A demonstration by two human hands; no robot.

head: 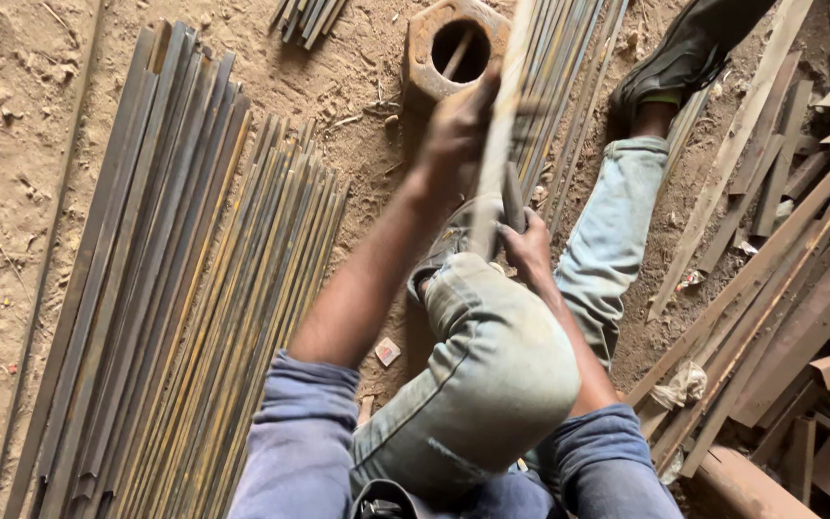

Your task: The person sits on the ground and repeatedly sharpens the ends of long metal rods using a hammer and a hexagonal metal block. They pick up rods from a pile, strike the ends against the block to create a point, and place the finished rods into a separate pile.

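Note:
I sit on a dirt floor with my left knee bent up. My left hand point(456, 135) is closed around a long thin metal strip point(501, 125) that is blurred and runs up toward the top of the view. My right hand point(527, 245) grips the lower part of the same strip just above my knee, beside a dark short tool or bar point(513, 197). A rusty hexagonal metal block with a round hole point(453, 48) lies on the ground just beyond my left hand.
A wide bundle of long metal strips point(175, 288) lies at my left. More strips point(569, 58) run under my outstretched leg and shoe point(670, 62). Rusty angle bars and flat scraps point(780, 288) are heaped at the right.

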